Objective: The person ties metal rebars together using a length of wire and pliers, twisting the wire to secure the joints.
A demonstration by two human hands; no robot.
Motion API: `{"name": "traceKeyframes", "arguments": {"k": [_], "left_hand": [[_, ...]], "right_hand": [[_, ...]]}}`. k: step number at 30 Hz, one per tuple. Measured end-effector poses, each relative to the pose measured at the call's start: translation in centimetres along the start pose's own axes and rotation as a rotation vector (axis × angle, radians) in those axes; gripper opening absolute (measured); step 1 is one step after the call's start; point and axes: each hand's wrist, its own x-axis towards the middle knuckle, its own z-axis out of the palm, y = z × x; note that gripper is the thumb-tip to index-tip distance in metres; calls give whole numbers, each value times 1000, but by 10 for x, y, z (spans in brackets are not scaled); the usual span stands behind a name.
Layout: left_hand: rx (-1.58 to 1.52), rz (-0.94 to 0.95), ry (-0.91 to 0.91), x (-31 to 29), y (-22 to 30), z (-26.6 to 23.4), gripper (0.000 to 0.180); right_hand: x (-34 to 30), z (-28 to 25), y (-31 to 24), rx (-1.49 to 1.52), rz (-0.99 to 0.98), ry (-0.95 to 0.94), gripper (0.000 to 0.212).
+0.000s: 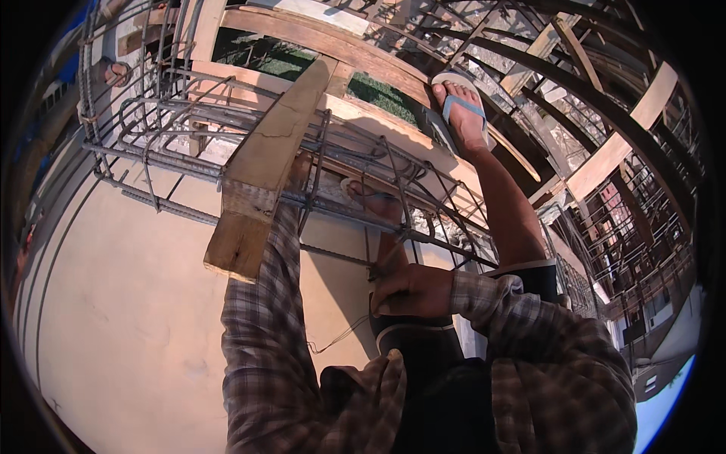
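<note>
A thick wooden beam (261, 163) slants through the left middle, its cut end towards me. My left forearm in a plaid sleeve (265, 325) reaches up behind it. Only a sliver of my left hand (300, 172) shows beside the beam, near the steel bars; its fingers are hidden. My right hand (414, 290) is closed in front of my dark shorts, fingers curled down. Whatever it may hold cannot be made out. Just above it runs a cage of ribbed rebar (355, 208) with bent stirrups. A thin loose wire (338, 338) curls to the left of this hand.
A smooth pale wall (136, 303) fills the lower left. Wooden formwork boards (370, 117) lie beyond the rebar. My sandalled foot (463, 106) stands on the timber at the upper right. Dark curved bars and planks (605, 166) crowd the right side. Another foot (116, 73) shows at the upper left.
</note>
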Motion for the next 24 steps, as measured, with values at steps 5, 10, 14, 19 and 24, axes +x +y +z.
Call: {"name": "traceKeyframes", "arguments": {"k": [5, 10, 14, 19, 24], "left_hand": [[47, -95, -35, 62, -23, -39, 41], [254, -80, -34, 81, -24, -79, 36], [308, -17, -178, 71, -18, -76, 27], [100, -227, -122, 46, -7, -26, 22], [61, -235, -18, 14, 0, 7, 44]], "right_hand": [[-21, -23, -6, 257, -24, 245, 15], [-43, -67, 4, 984, -120, 833, 12], [-46, -93, 18, 925, -28, 1270, 11], [-20, -107, 80, 673, 161, 1355, 15], [9, -133, 155, -139, 483, 1364, 23]]}}
